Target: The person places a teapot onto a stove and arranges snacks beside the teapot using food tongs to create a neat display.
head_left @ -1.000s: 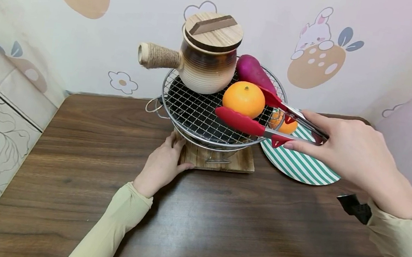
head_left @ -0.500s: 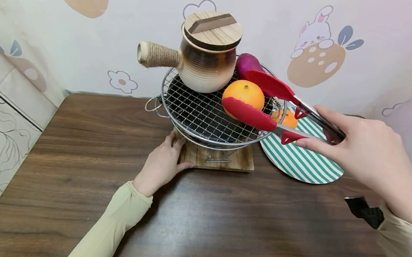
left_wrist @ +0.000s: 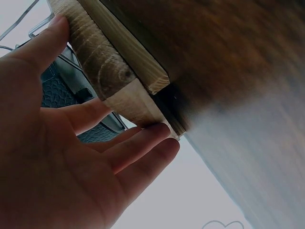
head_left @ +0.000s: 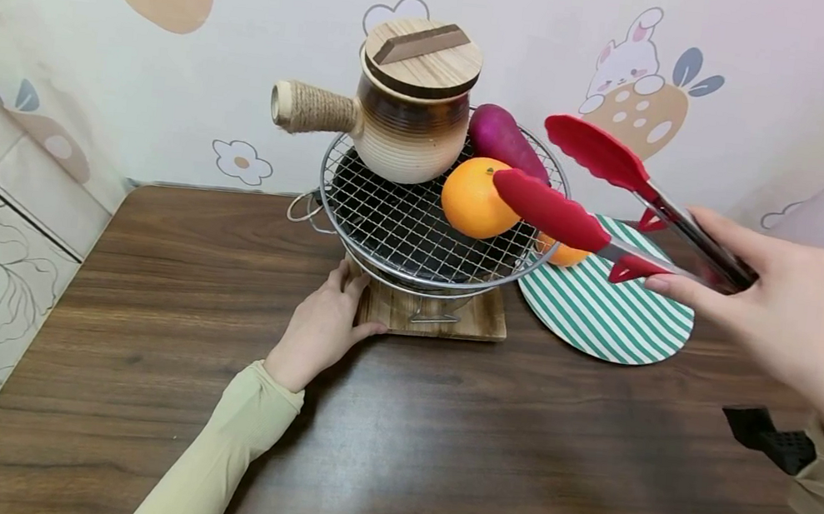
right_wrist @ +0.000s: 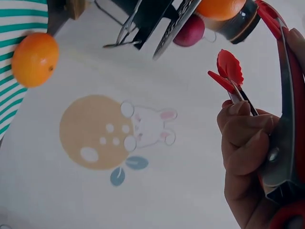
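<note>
My right hand (head_left: pixel 814 308) grips metal tongs with red tips (head_left: pixel 552 211); their arms are spread, with nothing between the tips. The lower tip lies in front of the orange fruit (head_left: pixel 474 201) in the head view. That fruit sits on the round wire grill (head_left: pixel 398 243), beside a purple sweet potato (head_left: pixel 503 143) and a lidded clay pot (head_left: pixel 409 139). My left hand (head_left: pixel 322 327) rests against the left edge of the wooden board (head_left: pixel 469 317) under the grill. In the left wrist view, thumb and fingertips touch the board's side (left_wrist: pixel 102 64).
Right of the grill lies a green-and-white striped round mat or plate (head_left: pixel 631 326) with another orange fruit (head_left: pixel 569 256) on it, partly hidden by the grill. The pot's rope-wrapped handle (head_left: pixel 318 109) juts out left. A patterned curtain (head_left: pixel 254 39) hangs behind the dark wooden table (head_left: pixel 437 444).
The tongs have opened wide around the orange fruit, let go of it, and moved up and right with my right hand. The fruit stays on the grill. My left hand has not moved.
</note>
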Available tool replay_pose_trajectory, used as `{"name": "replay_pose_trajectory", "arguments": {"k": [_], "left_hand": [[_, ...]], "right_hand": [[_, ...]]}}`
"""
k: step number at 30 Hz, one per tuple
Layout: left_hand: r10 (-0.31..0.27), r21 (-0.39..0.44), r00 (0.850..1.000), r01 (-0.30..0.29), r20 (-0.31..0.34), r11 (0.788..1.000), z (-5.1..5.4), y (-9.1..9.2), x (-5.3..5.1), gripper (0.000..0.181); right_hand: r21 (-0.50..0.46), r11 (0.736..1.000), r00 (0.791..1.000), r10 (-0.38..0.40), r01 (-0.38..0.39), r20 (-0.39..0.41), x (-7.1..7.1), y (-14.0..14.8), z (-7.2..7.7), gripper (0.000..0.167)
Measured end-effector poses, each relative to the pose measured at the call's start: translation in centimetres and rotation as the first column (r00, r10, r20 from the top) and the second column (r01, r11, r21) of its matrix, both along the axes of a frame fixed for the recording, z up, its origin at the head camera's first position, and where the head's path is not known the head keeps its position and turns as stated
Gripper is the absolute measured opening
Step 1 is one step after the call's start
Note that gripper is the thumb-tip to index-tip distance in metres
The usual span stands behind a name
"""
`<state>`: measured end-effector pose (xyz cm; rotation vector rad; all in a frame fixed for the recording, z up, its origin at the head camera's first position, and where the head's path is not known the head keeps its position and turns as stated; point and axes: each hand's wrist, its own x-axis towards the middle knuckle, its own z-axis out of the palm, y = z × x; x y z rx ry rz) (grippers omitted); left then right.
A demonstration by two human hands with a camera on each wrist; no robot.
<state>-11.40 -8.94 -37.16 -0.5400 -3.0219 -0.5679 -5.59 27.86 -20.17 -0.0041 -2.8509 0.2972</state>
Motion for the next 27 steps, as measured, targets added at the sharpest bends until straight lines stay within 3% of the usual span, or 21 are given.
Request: {"name": "replay_pose_trajectory", "arguments": {"k": [5,12,16,22,27], "left_hand": [[-0.003,-0.003,1.000,0.003,0.000,1.000,0.0,0.0,0.0,0.077],[0.003,-0.006,1.000,-0.003,0.000,1.000,-0.1,0.0,0.0,0.078],[0.004,-0.008,1.000,-0.004,0.003,1.000,-0.1,0.0,-0.1,0.078],[0.005,-0.010,1.000,-0.005,0.011,1.000,0.0,0.0,0.0,0.079],[0.005,-0.006,1.000,-0.005,0.011,1.000,0.0,0.0,0.0,0.079]], "right_hand": [[-0.085,0.996,0.998,-0.012,0.007,-0.058,0.4,1.4,-0.4,0.064],[-0.242,0.970,0.998,-0.045,0.036,-0.033,0.9,3.5,-1.6,0.063],[-0.283,0.959,0.998,-0.049,0.038,-0.035,1.0,4.6,-2.4,0.052],[-0.283,0.955,0.996,-0.087,0.085,0.006,1.1,5.9,-3.5,0.050],[-0.204,0.972,0.992,-0.114,0.121,0.045,0.8,6.7,-4.0,0.056]]}}
